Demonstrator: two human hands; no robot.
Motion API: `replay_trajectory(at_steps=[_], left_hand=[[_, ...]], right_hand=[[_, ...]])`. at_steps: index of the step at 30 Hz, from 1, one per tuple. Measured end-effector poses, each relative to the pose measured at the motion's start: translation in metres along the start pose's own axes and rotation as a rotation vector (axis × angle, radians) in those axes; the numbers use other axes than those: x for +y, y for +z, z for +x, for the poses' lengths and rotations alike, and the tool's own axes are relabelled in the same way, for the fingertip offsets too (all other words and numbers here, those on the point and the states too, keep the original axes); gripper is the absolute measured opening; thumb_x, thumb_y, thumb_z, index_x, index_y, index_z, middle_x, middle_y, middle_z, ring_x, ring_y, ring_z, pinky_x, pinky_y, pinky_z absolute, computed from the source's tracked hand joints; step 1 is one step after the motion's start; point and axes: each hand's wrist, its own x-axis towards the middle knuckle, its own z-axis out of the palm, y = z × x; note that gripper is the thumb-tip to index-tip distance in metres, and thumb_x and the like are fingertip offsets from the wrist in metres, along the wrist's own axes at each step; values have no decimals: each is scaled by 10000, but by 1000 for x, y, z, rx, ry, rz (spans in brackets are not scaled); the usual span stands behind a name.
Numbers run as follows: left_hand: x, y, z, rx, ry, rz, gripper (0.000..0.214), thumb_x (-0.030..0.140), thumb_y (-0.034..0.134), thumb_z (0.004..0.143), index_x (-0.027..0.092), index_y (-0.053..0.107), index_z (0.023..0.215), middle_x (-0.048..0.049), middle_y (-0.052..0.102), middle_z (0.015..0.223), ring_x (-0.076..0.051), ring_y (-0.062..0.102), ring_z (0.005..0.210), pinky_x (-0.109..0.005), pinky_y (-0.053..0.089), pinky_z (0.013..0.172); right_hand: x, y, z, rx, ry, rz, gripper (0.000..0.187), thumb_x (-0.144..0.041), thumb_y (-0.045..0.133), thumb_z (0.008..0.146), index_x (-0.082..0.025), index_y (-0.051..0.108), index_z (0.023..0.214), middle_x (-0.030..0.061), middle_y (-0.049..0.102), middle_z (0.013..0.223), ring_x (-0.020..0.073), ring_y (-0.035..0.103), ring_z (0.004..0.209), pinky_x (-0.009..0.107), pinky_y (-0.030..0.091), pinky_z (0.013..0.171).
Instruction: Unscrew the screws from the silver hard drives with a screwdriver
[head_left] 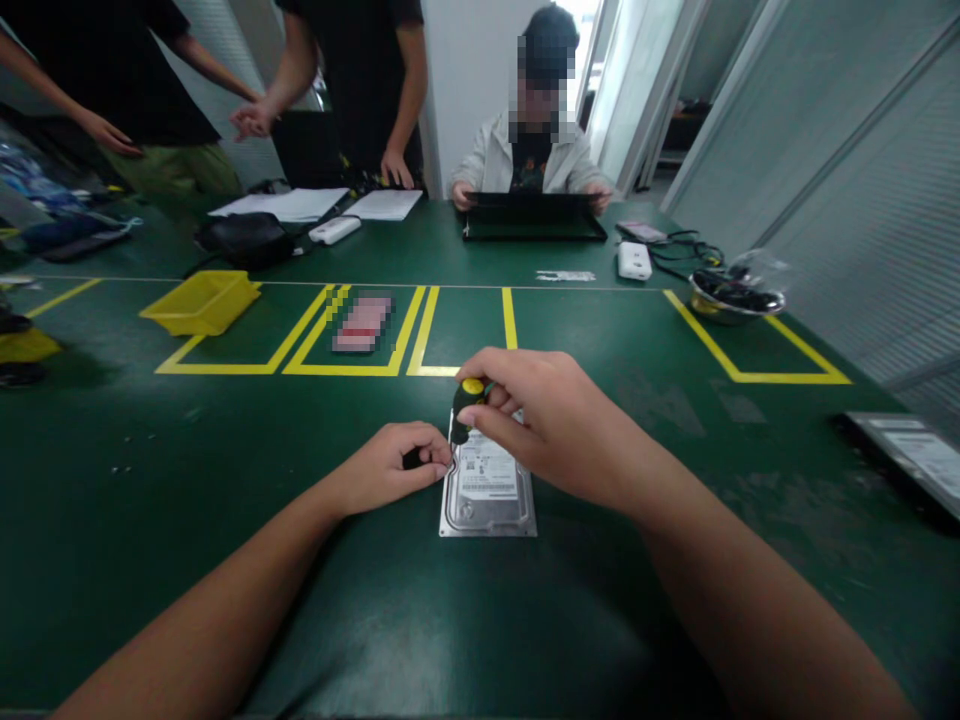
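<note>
A silver hard drive with a white label lies flat on the green table in front of me. My right hand is closed around a short screwdriver with a black and yellow handle, held upright over the drive's left edge. The screwdriver's tip is hidden near my left fingertips. At that same edge, my left hand rests with thumb and fingers bent together against the drive. Part of the drive's far end is covered by my right hand.
Several tiny screws lie at left. Beyond are a yellow bin, a blurred-out pink item and a bowl of dark parts. Another drive sits at right. Across the table, a seated person holds a black tray; two others stand.
</note>
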Motion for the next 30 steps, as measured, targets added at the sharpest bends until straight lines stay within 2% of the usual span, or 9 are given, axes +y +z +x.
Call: replay_trajectory(at_steps=[30], left_hand=[[-1, 1, 1, 5, -9, 12, 67, 215, 621, 891, 165, 665, 884, 14, 635, 814, -112, 554, 730, -227, 427, 689]], right_hand=[[-5, -1, -3, -21, -42, -90, 178, -136, 570, 922, -72, 653, 1065, 78, 666, 955, 154, 569, 821, 266, 397, 757]])
